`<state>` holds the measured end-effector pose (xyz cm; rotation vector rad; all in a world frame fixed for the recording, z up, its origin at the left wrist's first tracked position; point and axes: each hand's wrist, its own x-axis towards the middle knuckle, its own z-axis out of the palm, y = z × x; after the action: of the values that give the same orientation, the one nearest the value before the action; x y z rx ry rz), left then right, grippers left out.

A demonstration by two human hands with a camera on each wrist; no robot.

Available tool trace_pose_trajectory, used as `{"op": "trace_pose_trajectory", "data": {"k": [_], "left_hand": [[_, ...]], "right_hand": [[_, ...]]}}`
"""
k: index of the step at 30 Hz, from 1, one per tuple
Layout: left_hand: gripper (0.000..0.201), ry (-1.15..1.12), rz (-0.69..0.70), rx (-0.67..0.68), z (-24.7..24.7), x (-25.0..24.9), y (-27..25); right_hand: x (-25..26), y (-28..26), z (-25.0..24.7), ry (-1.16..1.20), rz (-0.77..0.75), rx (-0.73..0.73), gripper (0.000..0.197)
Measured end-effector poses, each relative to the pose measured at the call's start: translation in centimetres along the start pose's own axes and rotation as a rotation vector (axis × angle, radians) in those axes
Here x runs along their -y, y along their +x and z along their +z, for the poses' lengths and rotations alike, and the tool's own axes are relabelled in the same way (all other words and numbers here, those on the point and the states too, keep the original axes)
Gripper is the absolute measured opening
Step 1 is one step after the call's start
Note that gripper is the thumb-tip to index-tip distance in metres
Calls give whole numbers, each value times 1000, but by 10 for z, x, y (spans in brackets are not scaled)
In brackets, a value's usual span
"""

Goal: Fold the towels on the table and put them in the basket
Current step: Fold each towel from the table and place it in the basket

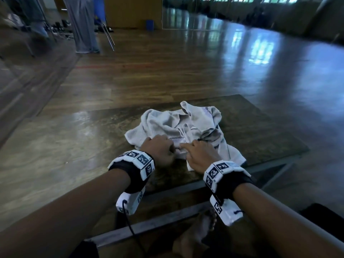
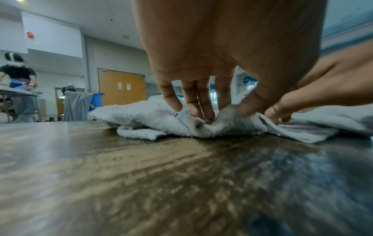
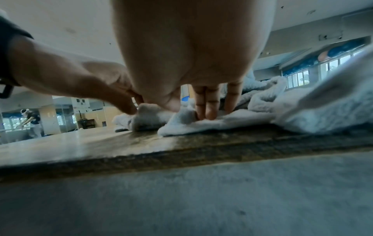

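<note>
Towel, pale grey terry cloth, crumpled in a loose heap on dark wood-grain table, toward the table's near right part, one corner reaching almost to the near edge. Woven dotted band visible across the towel's middle folds.

Left of the towel: bare, glossy tabletop. Beyond the table's far left: wooden floor, and the legs of a standing person in grey trousers well apart from the table.

At the towel's near edge: left hand, fingers curled down, thumb and fingertips pinching a raised ridge of the cloth. Wrist wrapped in a black band carrying white blocks with square black-and-white markers.

Just right of it, almost touching: right hand, fingers pointing down into the towel, thumb pressed against them with a fold of cloth nipped between. Matching marker band on this wrist.

Right of the towel: more dark tabletop, then shiny floor reflecting window light.

Below the table's near edge: a bare foot.
</note>
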<state>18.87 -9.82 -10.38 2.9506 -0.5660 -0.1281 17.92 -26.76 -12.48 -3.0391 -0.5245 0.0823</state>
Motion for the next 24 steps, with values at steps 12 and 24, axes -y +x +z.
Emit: {"op": "trace_pose_trajectory", "data": {"k": [12, 24], "left_hand": [[18, 27, -75, -134, 7, 26, 8], [20, 217, 1, -461, -125, 16, -25]], "right_hand": [[15, 29, -13, 6, 71, -115, 15], [29, 1, -146, 274, 44, -443, 6]]}}
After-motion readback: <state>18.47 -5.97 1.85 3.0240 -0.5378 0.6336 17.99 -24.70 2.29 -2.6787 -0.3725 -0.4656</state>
